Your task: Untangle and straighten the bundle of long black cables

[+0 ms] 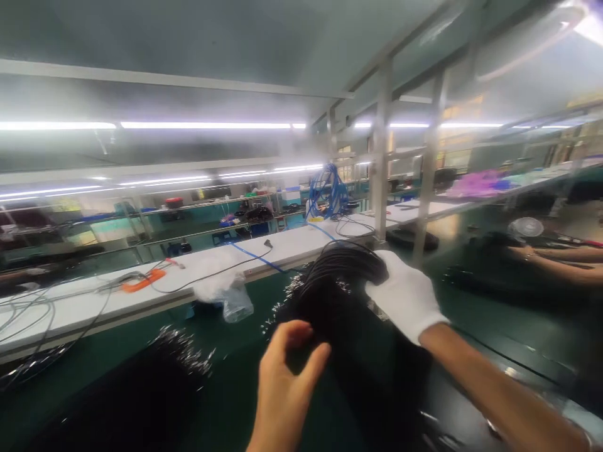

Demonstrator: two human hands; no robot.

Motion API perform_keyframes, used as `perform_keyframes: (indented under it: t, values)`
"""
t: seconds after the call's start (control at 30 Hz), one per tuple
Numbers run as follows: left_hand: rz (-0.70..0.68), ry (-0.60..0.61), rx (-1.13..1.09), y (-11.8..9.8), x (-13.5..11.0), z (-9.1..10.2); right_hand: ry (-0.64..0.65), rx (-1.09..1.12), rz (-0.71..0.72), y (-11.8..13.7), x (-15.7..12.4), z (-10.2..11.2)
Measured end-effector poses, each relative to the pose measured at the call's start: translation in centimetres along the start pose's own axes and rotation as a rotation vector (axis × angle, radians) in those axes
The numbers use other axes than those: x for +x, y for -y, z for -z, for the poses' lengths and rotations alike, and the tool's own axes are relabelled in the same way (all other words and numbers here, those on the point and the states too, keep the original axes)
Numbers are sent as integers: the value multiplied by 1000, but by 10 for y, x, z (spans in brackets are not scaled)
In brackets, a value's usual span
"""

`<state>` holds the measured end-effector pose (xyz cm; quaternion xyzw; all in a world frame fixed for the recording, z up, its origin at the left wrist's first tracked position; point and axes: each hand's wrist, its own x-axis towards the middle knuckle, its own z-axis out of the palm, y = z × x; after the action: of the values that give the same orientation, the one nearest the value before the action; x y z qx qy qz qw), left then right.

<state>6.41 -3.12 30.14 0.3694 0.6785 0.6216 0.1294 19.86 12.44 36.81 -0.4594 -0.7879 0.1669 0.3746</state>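
Of the 2 hands, the bare left hand [285, 386] stands upright over the surface [235, 358], its thumb [316, 365] and curled fingers [292, 331] parted in a C. The right forearm [494, 380] slants in, bare, to a white-gloved right hand [406, 294], gripping nearer the surface's far edge.

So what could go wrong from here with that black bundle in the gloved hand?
The gloved right hand grips the black bundle at one side, while the bare left hand is open, so loops might slip or splay. The shiny tips at the bundle's left could snag or scratch the bare fingers. The plastic bag, hanging over the white shelf's edge, might get knocked off.
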Motion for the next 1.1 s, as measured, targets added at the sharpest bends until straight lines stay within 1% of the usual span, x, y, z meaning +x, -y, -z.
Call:
perform_keyframes:
  t: [0.03,0.07,0.1,0.13,0.17,0.2,0.23,0.27,0.3,0.37,0.4,0.43,0.47,0.5,0.53,0.57,0.63,0.7,0.73,0.77,0.83,0.87,0.9,0.93,1.0,1.03,1.1]
  values:
    - [-50,-172,54,12,1,0,8,-38,37,5,1,8]
    - [-84,-259,44,23,5,-4,3,-59,76,9,0,15]
    - [-86,-230,-10,32,11,-11,-9,-70,116,13,-2,21]
    - [-67,-125,-81,38,18,-21,-22,-82,148,16,-4,27]
    - [-39,5,-135,42,27,-30,-26,-102,179,17,-5,33]
    - [-19,112,-149,43,37,-39,-11,-139,215,17,-5,40]
    - [-18,168,-93,41,46,-45,34,-201,245,15,-3,47]
    - [-40,160,31,37,55,-48,97,-284,259,11,1,54]
    - [-96,86,201,32,62,-48,167,-369,261,5,6,62]
    - [-297,-143,564,22,72,-44,274,-494,224,-9,20,76]
    - [-412,-234,696,18,74,-40,292,-523,186,-16,27,81]
    - [-520,-286,778,16,74,-36,288,-534,152,-23,33,84]
    - [-607,-289,822,15,74,-32,270,-539,124,-29,38,85]
    - [-663,-252,853,14,73,-28,257,-548,102,-33,41,85]
    - [-679,-201,880,14,73,-22,253,-555,88,-35,43,83]
    - [-661,-150,904,13,73,-16,271,-557,89,-36,44,80]
    - [-558,-99,923,8,75,-3,363,-546,130,-33,46,74]
    - [-440,-54,838,2,74,10,442,-535,179,-25,49,68]
    - [-382,22,755,-1,71,15,448,-543,189,-19,52,67]
    - [-313,134,662,-2,66,19,430,-559,189,-12,55,66]
    - [-137,411,503,-2,53,26,399,-593,204,4,59,67]
    - [-62,527,446,-1,46,29,413,-600,229,12,59,68]
    - [-11,589,397,0,41,32,454,-598,265,20,58,69]
    - [8,589,344,1,38,34,503,-593,305,27,55,70]
    - [-26,481,202,3,36,32,582,-590,380,40,47,72]
    - [-49,423,120,4,37,27,596,-605,408,45,43,72]
    - [-91,352,16,7,39,5,595,-678,477,52,37,73]
